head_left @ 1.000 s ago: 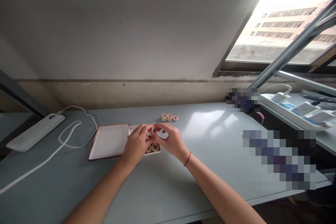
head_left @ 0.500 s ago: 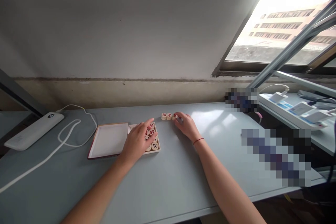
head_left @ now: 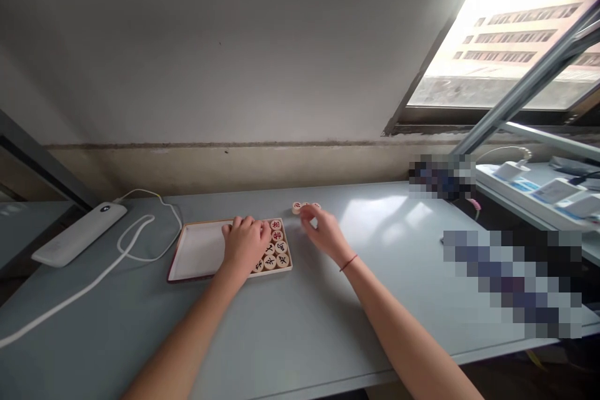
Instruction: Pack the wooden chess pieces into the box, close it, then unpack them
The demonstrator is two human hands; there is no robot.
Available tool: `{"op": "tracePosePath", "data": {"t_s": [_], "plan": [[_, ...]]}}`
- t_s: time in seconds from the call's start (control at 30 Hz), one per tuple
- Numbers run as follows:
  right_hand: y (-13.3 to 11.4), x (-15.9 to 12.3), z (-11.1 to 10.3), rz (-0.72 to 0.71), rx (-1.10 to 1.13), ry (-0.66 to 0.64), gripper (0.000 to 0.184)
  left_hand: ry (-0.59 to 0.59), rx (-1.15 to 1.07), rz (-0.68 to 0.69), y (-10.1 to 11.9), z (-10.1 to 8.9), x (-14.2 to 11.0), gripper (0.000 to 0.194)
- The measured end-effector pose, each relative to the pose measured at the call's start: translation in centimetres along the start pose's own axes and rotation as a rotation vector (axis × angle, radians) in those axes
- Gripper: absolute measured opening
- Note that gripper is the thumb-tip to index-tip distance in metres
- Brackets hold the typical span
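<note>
My left hand (head_left: pixel 246 244) is over the left part of a shallow white box (head_left: pixel 276 270) of Chinese chess pieces, its fingers curled down. Whatever those fingers grip is hidden. Pale round pieces with red and black characters, such as a black-marked piece (head_left: pixel 282 260), lie in rows in the box. Joined on its left is the open lid (head_left: pixel 199 253), white inside with a dark red edge. My right hand (head_left: pixel 323 231) hovers open just in front of three red-marked pieces (head_left: pixel 296 207) set in a row on the desk, thumb and forefinger bent with a gap between them.
A white power bank (head_left: pixel 79 234) with a white cable (head_left: pixel 94 290) lies on the grey desk (head_left: pixel 290 337) at left. White power strips with plugs (head_left: pixel 529 197) stand at right, below a metal bar. Blurred-out patches cover items nearby. The wall bounds the back.
My right hand has let go of the third piece in the row and drawn back toward me, leftward. My left hand has shifted left over the box and curled its fingers, uncovering more pieces.
</note>
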State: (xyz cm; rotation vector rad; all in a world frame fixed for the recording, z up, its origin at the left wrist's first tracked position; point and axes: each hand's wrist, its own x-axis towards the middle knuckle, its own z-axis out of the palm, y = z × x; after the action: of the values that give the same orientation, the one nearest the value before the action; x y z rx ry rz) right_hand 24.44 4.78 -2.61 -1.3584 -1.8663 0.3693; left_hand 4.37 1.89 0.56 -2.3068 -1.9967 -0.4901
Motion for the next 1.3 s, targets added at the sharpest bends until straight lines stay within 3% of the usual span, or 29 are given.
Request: {"op": "tracePosePath", "data": {"t_s": [0.1,0.37,0.53,0.63,0.73,0.83,0.93,1.0,1.07,1.17,1.3], "plan": [[-2.4,-0.6,1.4,-0.005,0.06,-0.157,0.022,-0.04,0.002,0.023,0.4,0.3,0.1,0.035],[-3.5,-0.9,1.7,0.05,0.094,-0.189,0.02,-0.015,-0.112,0.062,1.1,1.0,0.2,0.031],[-3.8,-1.0,1.5,-0.062,0.088,-0.093,0.026,0.05,-0.231,0.032,1.5,0.2,0.3,0.02],[-4.2,-1.2,1.4,-0.201,0.056,-0.014,0.029,0.072,-0.443,0.006,1.7,-0.3,-0.1,0.017],[-4.6,-1.2,1.2,-0.272,0.034,0.008,0.027,0.021,-0.722,-0.009,1.7,-0.4,-0.5,0.022],[-4.3,-0.8,0.5,-0.304,0.033,0.028,0.025,0.049,-0.819,-0.053,1.4,-0.2,-0.8,0.027],[-2.5,0.1,-1.3,-0.19,0.045,0.171,0.023,0.167,-0.8,-0.085,0.9,0.0,-1.0,0.025],[-0.6,0.7,-2.8,-0.005,0.023,0.34,0.026,0.198,-0.826,-0.127,0.5,0.0,-1.0,0.024],[1.4,1.1,-3.9,0.182,-0.048,0.428,0.027,0.204,-0.897,-0.139,0.3,0.1,-0.9,0.024],[3.9,1.2,-4.3,0.329,-0.081,0.322,0.031,0.212,-0.996,-0.073,0.1,0.6,-0.7,0.021],[5.2,0.9,-2.9,0.286,-0.119,0.182,0.018,0.163,-1.01,-0.095,0.0,1.5,-0.7,0.022]]}}
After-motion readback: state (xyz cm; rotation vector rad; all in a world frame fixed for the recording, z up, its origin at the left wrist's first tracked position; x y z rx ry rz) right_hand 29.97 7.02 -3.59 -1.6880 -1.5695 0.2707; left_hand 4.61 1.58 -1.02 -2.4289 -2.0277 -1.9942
